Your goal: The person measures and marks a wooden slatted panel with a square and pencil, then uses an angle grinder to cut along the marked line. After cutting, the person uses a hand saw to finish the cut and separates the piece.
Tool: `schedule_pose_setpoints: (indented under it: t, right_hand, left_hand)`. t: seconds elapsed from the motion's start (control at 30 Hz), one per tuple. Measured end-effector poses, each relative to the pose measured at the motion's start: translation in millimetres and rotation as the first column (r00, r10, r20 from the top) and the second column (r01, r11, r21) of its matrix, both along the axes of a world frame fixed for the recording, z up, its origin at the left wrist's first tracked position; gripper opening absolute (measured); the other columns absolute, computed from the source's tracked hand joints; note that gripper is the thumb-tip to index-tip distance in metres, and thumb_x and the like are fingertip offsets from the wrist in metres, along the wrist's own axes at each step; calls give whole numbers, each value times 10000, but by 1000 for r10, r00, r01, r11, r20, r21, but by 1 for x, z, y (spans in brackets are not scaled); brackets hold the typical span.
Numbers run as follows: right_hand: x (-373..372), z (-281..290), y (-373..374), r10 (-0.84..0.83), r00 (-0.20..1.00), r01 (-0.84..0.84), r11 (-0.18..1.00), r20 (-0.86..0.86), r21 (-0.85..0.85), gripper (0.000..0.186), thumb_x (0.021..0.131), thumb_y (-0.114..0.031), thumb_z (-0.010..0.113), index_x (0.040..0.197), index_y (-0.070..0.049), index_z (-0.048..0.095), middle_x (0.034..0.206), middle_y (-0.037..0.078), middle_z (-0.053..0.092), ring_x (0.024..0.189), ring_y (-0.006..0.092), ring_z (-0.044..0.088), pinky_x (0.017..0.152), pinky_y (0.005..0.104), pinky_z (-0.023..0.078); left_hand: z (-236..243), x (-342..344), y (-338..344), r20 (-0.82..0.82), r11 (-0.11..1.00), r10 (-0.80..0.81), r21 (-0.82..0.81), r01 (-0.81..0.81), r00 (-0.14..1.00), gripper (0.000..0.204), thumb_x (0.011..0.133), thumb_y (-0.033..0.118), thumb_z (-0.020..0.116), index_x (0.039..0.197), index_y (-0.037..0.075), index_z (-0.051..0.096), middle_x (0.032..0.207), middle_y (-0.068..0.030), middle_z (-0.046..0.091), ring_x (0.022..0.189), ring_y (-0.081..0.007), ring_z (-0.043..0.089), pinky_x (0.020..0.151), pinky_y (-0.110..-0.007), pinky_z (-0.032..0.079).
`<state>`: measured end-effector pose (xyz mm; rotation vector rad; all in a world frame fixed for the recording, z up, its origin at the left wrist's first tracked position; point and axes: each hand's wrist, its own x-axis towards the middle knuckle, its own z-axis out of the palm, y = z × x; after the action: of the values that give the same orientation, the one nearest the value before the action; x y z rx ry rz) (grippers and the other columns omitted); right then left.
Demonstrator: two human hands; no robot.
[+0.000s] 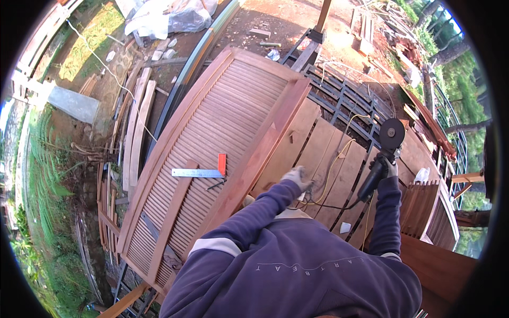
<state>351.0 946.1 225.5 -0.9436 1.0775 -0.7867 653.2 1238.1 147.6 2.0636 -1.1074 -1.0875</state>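
My right hand, in a light glove, grips an angle grinder whose dark round disc points up and away from me. Its black cord trails left over the plank tabletop. My gloved left hand is over the planks beside the cord and a yellow cable; its fingers look apart, with nothing visible in them. To the left lies a large slatted wooden shutter panel. A try square with a red handle rests on its slats, beside a dark pencil-like stick.
A loose wooden strip and a flat grey metal tool lie across the panel. Slatted wood pieces stand at right. Beyond the tabletop is a dark metal grid frame. Boards are stacked on the ground at left.
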Motion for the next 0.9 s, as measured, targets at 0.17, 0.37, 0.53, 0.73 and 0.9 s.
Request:
schedule_pose_setpoints:
  t: [0.17, 0.37, 0.53, 0.73, 0.9]
  right_hand:
    - [27, 24, 29, 91, 914, -83, 996, -395, 39, 344, 776, 12, 761, 1071, -12, 587, 851, 159, 679, 594, 307, 680, 514, 432, 592]
    - [84, -57, 111, 264, 857, -204, 962, -442, 180, 366, 761, 41, 773, 1053, -20, 562, 801, 141, 668, 591, 316, 682, 517, 455, 593]
    - [147, -109, 164, 432, 775, -296, 893, -462, 339, 409, 749, 43, 789, 1075, -26, 553, 809, 120, 668, 575, 261, 676, 495, 394, 576]
    - [178, -176, 161, 544, 640, -466, 836, -543, 288, 370, 780, 50, 758, 1096, -18, 577, 849, 116, 678, 621, 266, 691, 550, 383, 597]
    - [227, -189, 147, 575, 611, -478, 816, -544, 325, 372, 744, -8, 813, 1057, -19, 613, 871, 68, 691, 703, 156, 660, 616, 310, 560]
  left_hand:
    - [-72, 98, 107, 415, 917, 281, 151, -370, 865, 916, 734, 546, 747, 1418, 34, 415, 1392, -214, 482, 1318, -365, 440, 1108, -481, 338]
    - [-106, 138, 111, 428, 945, 254, 83, -317, 868, 1028, 672, 559, 785, 1459, 48, 365, 1457, -196, 402, 1385, -374, 333, 1142, -525, 258]
    - [-142, 134, 90, 426, 942, 242, 112, -317, 872, 1000, 665, 556, 788, 1442, 77, 379, 1388, -164, 446, 1318, -360, 378, 1069, -536, 322]
    - [-165, 126, 88, 476, 924, 296, 77, -375, 828, 914, 680, 558, 760, 1404, 107, 432, 1315, -132, 484, 1197, -345, 461, 952, -544, 389]
    - [-159, 131, 86, 406, 926, 259, 153, -345, 876, 946, 699, 548, 750, 1462, 124, 385, 1356, -133, 451, 1230, -340, 419, 978, -552, 369]
